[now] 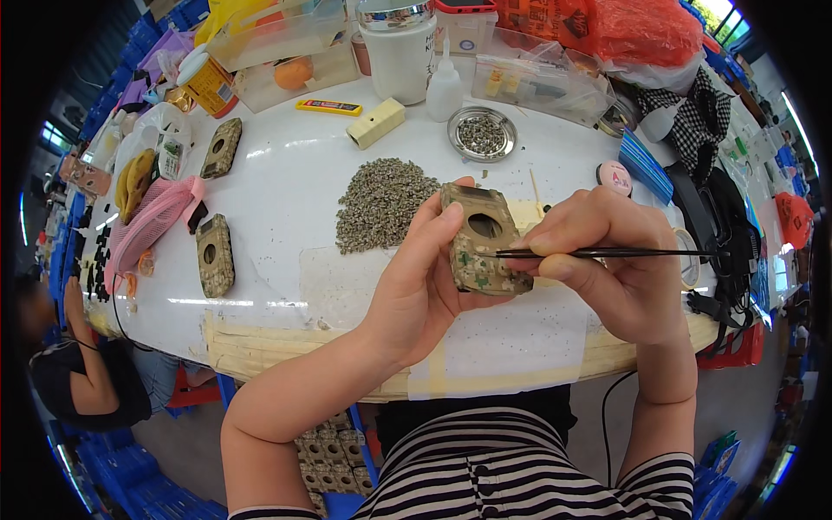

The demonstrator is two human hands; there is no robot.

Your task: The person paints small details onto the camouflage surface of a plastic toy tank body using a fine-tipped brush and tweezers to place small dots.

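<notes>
My left hand [425, 269] is closed around a camouflage-patterned plastic housing [478, 264] with rounded corners and a round hole in it. In my right hand [620, 260] is a pair of dark tweezers [598, 252], pinched between thumb and fingers. The tweezers' tips touch or hover just over the housing's face, below the hole; I cannot tell which. A pile of small metallic parts [381, 204] lies on the white table just beyond my left hand. Two similar camouflage housings, an upper one [222, 148] and a lower one [215, 256], lie at the left.
Farther back stand a round metal dish [452, 130] of small parts, a white squeeze bottle [445, 91], a white canister [399, 61], a cream block [375, 123] and a yellow cutter [328, 107]. A pink mesh bag [152, 227] lies left. Another person [91, 373] sits at far left.
</notes>
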